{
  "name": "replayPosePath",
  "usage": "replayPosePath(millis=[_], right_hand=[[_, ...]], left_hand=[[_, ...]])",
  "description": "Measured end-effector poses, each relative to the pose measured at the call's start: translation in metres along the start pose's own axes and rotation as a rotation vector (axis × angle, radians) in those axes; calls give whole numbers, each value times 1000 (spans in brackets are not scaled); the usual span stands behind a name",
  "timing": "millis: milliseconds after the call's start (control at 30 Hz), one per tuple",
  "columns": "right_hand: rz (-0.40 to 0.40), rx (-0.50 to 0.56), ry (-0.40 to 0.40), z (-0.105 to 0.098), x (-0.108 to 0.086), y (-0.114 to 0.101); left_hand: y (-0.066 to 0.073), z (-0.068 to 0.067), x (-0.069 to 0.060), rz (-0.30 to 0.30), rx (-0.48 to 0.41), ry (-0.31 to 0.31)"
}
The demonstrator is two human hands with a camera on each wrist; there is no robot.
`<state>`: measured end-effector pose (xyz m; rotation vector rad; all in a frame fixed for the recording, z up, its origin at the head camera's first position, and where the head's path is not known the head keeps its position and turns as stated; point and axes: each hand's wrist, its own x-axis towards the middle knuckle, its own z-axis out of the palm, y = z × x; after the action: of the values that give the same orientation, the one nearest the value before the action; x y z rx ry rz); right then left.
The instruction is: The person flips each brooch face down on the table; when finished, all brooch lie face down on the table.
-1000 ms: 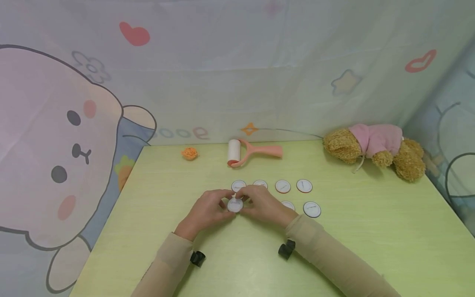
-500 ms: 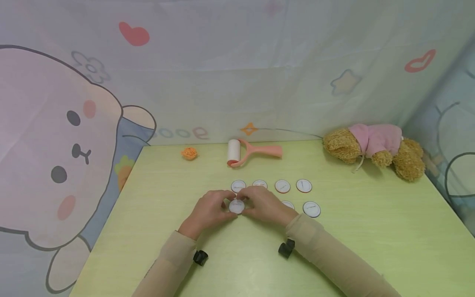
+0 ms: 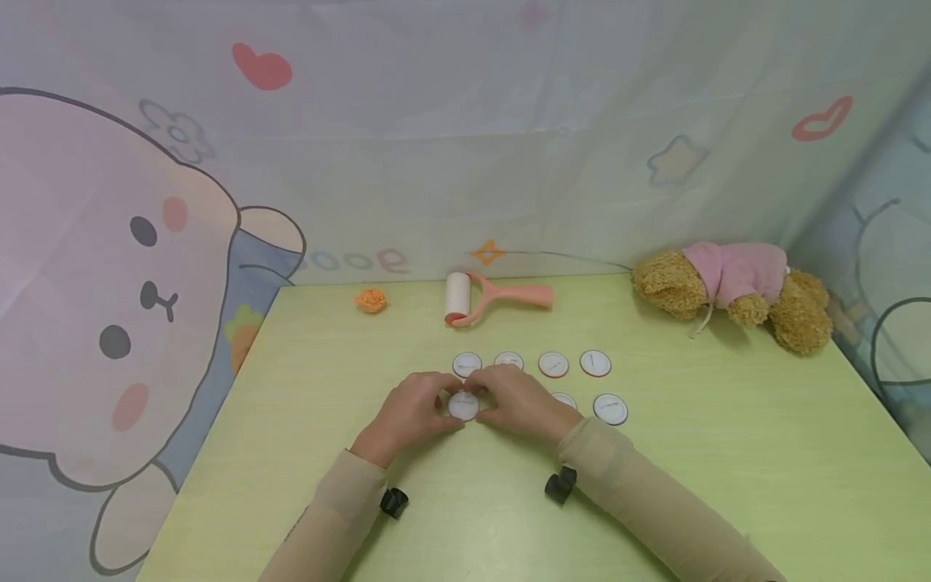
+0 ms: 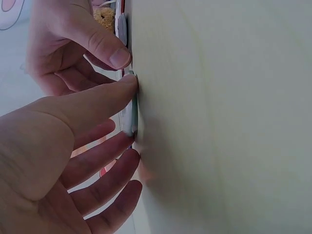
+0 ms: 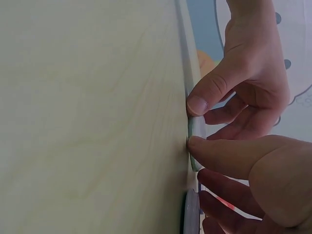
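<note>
Low at the table, a round white pin badge [image 3: 463, 406] lies with its pin side up between both hands. My left hand [image 3: 410, 416] pinches its left edge with thumb and forefinger; the other fingers are spread in the left wrist view. From the opposite side my right hand [image 3: 520, 402] holds the rim between thumb [image 5: 204, 146] and forefinger. Behind the hands runs a row of similar badges, among them a left one [image 3: 467, 364] and a red-rimmed one [image 3: 553, 364]. Right of my right hand lies another badge [image 3: 610, 409], and one badge [image 3: 564, 400] is partly hidden by that hand.
At the back of the light green table [image 3: 291, 501] lie an orange tuft-like ball [image 3: 372, 301] and a lint roller [image 3: 509, 296] with a pink handle. A teddy bear [image 3: 735, 283] in a pink top lies at the back right. A printed cloth [image 3: 451, 162] hangs behind.
Over the second, the badge and my left hand have shifted slightly right and toward the body, then stayed nearly still. My right hand has hardly moved.
</note>
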<state>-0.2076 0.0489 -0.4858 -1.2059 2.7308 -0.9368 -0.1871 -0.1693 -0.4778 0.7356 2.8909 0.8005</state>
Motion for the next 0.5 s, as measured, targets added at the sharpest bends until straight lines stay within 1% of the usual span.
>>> replayPosePath(millis=[333,500], right_hand=[[38,-27,-15,-4,-3,6],[49,-16,-2,-11,-9,7]], left_hand=[[0,0,0,-11,4,-8],[1,0,0,-15,10,-13]])
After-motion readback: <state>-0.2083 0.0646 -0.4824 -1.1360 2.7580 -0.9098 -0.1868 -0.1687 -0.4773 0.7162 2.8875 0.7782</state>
